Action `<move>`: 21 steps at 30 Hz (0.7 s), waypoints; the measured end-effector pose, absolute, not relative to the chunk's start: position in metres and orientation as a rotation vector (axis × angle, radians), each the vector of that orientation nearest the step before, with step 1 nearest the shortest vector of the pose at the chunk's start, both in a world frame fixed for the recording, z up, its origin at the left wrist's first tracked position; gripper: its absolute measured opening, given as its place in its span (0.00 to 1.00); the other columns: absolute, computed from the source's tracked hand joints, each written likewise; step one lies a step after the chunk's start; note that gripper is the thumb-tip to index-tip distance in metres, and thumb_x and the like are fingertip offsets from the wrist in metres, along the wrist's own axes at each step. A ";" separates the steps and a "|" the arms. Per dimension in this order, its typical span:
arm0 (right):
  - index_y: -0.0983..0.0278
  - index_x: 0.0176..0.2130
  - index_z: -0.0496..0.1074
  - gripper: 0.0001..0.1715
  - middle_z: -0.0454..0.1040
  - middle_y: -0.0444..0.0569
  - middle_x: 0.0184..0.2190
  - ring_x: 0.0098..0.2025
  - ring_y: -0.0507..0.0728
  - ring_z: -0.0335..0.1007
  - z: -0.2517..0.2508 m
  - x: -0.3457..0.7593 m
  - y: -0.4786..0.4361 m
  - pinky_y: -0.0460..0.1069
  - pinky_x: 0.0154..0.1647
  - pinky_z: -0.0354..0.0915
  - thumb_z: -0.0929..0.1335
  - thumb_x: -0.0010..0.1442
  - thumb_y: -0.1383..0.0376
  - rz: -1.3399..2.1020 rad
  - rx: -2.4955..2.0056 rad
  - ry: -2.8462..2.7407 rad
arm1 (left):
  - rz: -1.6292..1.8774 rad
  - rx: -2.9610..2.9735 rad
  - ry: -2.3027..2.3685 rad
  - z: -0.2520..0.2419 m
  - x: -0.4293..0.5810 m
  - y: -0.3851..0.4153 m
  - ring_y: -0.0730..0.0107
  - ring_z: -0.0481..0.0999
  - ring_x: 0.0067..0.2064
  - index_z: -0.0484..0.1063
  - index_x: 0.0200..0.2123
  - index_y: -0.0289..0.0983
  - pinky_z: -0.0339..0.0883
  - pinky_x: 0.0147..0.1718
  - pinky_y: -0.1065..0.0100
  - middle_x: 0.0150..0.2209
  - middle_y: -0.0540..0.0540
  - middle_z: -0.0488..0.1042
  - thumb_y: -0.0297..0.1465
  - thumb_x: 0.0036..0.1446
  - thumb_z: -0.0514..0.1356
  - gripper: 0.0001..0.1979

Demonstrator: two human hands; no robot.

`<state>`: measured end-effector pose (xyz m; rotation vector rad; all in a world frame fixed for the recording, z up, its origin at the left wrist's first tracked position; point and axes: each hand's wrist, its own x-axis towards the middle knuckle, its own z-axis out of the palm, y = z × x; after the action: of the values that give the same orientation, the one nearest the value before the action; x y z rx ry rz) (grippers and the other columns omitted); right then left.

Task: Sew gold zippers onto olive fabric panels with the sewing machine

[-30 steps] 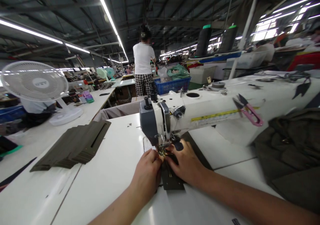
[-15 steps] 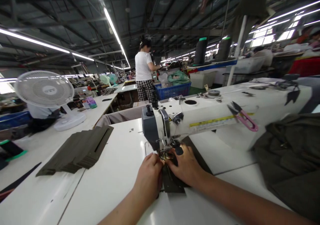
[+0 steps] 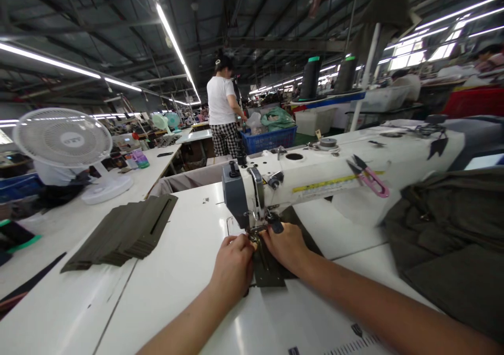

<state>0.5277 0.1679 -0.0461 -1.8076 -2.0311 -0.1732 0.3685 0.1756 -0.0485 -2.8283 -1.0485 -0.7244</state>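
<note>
A dark olive fabric piece (image 3: 270,275) lies flat under the needle area of a white and grey sewing machine (image 3: 236,195). On the left edge of that piece, close to the presser foot (image 3: 255,230), my left hand (image 3: 233,263) is closed with fingertips pinched together. My right hand (image 3: 286,246) rests on the fabric's right side, its fingers bent and closed on the cloth beside the foot. Both sets of fingertips are partly hidden by the machine head and the hands themselves. More of the fabric extends behind my right hand, under the machine arm.
A stack of olive fabric pieces (image 3: 122,231) lies on the white table (image 3: 169,292) to the left. Pink-handled thread snips (image 3: 372,179) rest on the machine arm. Dark cloth (image 3: 452,239) is heaped at right. A white fan (image 3: 65,139) and a standing person (image 3: 221,103) are farther back.
The fabric's near edge has moved slightly away from me, toward the needle. My hands stay on it, with the right one shifted a little left. The view has turned slightly; the standing person's arm is lower.
</note>
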 end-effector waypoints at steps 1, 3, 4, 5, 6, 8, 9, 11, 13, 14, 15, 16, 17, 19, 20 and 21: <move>0.67 0.34 0.74 0.13 0.75 0.55 0.33 0.37 0.58 0.72 -0.046 0.529 0.157 0.50 0.39 0.65 0.61 0.58 0.66 -0.163 -1.720 -2.094 | -0.702 -2.828 -1.070 -0.048 0.368 0.172 0.62 0.71 0.37 0.71 0.34 0.35 0.66 0.40 0.57 0.35 0.42 0.71 0.20 0.48 0.50 0.13; 0.67 0.45 0.71 0.18 0.71 0.57 0.46 0.49 0.60 0.66 -0.050 0.533 0.133 0.54 0.49 0.62 0.63 0.56 0.62 -0.104 -1.455 -2.254 | -0.707 -2.837 -1.073 -0.049 0.366 0.162 0.63 0.72 0.37 0.71 0.37 0.35 0.66 0.40 0.57 0.39 0.42 0.73 0.19 0.49 0.51 0.14; 0.70 0.50 0.67 0.25 0.68 0.59 0.51 0.53 0.61 0.63 -0.052 0.535 0.122 0.55 0.53 0.60 0.65 0.54 0.60 -0.058 -1.328 -2.316 | -0.733 -2.847 -1.051 -0.050 0.365 0.157 0.63 0.73 0.39 0.71 0.39 0.35 0.66 0.41 0.58 0.41 0.42 0.73 0.19 0.50 0.51 0.15; 0.72 0.53 0.65 0.30 0.64 0.60 0.53 0.55 0.62 0.59 -0.055 0.536 0.113 0.56 0.55 0.59 0.66 0.53 0.59 -0.018 -1.237 -2.355 | -0.766 -2.857 -1.021 -0.051 0.364 0.153 0.64 0.73 0.40 0.70 0.40 0.35 0.66 0.42 0.59 0.43 0.42 0.73 0.19 0.50 0.52 0.15; 0.75 0.54 0.63 0.33 0.62 0.61 0.54 0.57 0.62 0.57 -0.058 0.538 0.106 0.56 0.56 0.58 0.66 0.53 0.60 0.016 -1.184 -2.375 | -0.798 -2.862 -0.995 -0.052 0.364 0.150 0.64 0.73 0.41 0.70 0.41 0.35 0.66 0.42 0.59 0.44 0.42 0.73 0.19 0.51 0.52 0.15; 0.77 0.53 0.63 0.29 0.62 0.62 0.54 0.57 0.61 0.56 -0.062 0.540 0.103 0.56 0.57 0.58 0.63 0.54 0.66 0.050 -1.175 -2.370 | -0.832 -2.868 -0.955 -0.053 0.363 0.147 0.65 0.73 0.43 0.70 0.42 0.35 0.66 0.44 0.60 0.45 0.42 0.73 0.19 0.52 0.52 0.15; 0.77 0.53 0.64 0.27 0.63 0.61 0.54 0.57 0.60 0.56 -0.064 0.540 0.104 0.56 0.57 0.58 0.61 0.53 0.69 0.056 -1.165 -2.365 | -0.833 -2.872 -0.940 -0.053 0.363 0.147 0.65 0.73 0.44 0.70 0.42 0.35 0.65 0.46 0.59 0.45 0.42 0.73 0.19 0.52 0.52 0.15; 0.78 0.52 0.64 0.28 0.63 0.61 0.54 0.57 0.60 0.56 -0.064 0.541 0.111 0.56 0.57 0.57 0.59 0.52 0.73 0.061 -1.129 -2.363 | -0.812 -2.882 -0.914 -0.053 0.364 0.150 0.65 0.72 0.45 0.69 0.42 0.34 0.63 0.49 0.57 0.45 0.42 0.73 0.18 0.52 0.52 0.15; 0.78 0.52 0.64 0.29 0.64 0.60 0.54 0.57 0.59 0.57 -0.064 0.541 0.118 0.55 0.57 0.57 0.58 0.50 0.75 0.066 -1.097 -2.373 | -0.789 -2.888 -0.898 -0.053 0.364 0.155 0.65 0.72 0.46 0.69 0.42 0.34 0.61 0.51 0.56 0.45 0.42 0.73 0.18 0.52 0.51 0.15; 0.78 0.52 0.64 0.30 0.64 0.60 0.54 0.57 0.59 0.57 -0.064 0.542 0.120 0.55 0.57 0.57 0.58 0.49 0.76 0.070 -1.089 -2.377 | -0.782 -2.890 -0.893 -0.052 0.364 0.156 0.65 0.72 0.46 0.69 0.42 0.34 0.61 0.51 0.55 0.45 0.42 0.73 0.18 0.52 0.51 0.15; 0.78 0.52 0.64 0.30 0.64 0.60 0.54 0.57 0.59 0.57 -0.065 0.542 0.121 0.55 0.58 0.57 0.58 0.49 0.76 0.075 -1.085 -2.379 | -0.777 -2.892 -0.887 -0.052 0.364 0.158 0.65 0.72 0.46 0.69 0.42 0.34 0.61 0.51 0.56 0.44 0.42 0.73 0.18 0.52 0.50 0.15; 0.78 0.52 0.64 0.30 0.64 0.60 0.54 0.57 0.59 0.57 -0.065 0.542 0.122 0.54 0.58 0.57 0.58 0.48 0.76 0.082 -1.082 -2.375 | -0.773 -2.892 -0.884 -0.051 0.364 0.159 0.65 0.72 0.45 0.69 0.42 0.34 0.62 0.51 0.56 0.44 0.42 0.73 0.18 0.52 0.50 0.15; 0.77 0.52 0.64 0.31 0.63 0.60 0.54 0.57 0.59 0.57 -0.066 0.542 0.122 0.54 0.58 0.56 0.59 0.48 0.76 0.092 -1.082 -2.362 | -0.769 -2.892 -0.889 -0.051 0.364 0.159 0.65 0.72 0.45 0.69 0.42 0.34 0.62 0.50 0.57 0.43 0.42 0.73 0.18 0.53 0.50 0.15; 0.75 0.52 0.65 0.30 0.64 0.58 0.53 0.56 0.58 0.58 -0.065 0.543 0.123 0.54 0.57 0.57 0.59 0.48 0.76 0.125 -1.095 -2.297 | -0.752 -2.893 -0.922 -0.047 0.364 0.159 0.66 0.72 0.44 0.69 0.41 0.34 0.63 0.49 0.58 0.42 0.42 0.74 0.18 0.52 0.50 0.15; 0.73 0.50 0.67 0.27 0.66 0.57 0.52 0.55 0.57 0.60 -0.062 0.543 0.125 0.53 0.56 0.58 0.60 0.50 0.76 0.152 -1.107 -2.243 | -0.740 -2.896 -0.950 -0.045 0.364 0.158 0.66 0.72 0.43 0.68 0.41 0.34 0.64 0.48 0.59 0.41 0.43 0.73 0.19 0.51 0.51 0.14; 0.70 0.47 0.69 0.23 0.69 0.56 0.49 0.52 0.57 0.64 -0.058 0.544 0.127 0.53 0.54 0.60 0.60 0.51 0.75 0.184 -1.131 -2.185 | -0.717 -2.902 -0.986 -0.042 0.365 0.158 0.65 0.72 0.42 0.68 0.41 0.34 0.64 0.46 0.59 0.40 0.43 0.73 0.20 0.50 0.53 0.14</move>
<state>0.5435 0.1271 -0.0584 -1.1315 -2.1846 0.1838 0.3647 0.1581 -0.0417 -2.9019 -0.9861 -0.7166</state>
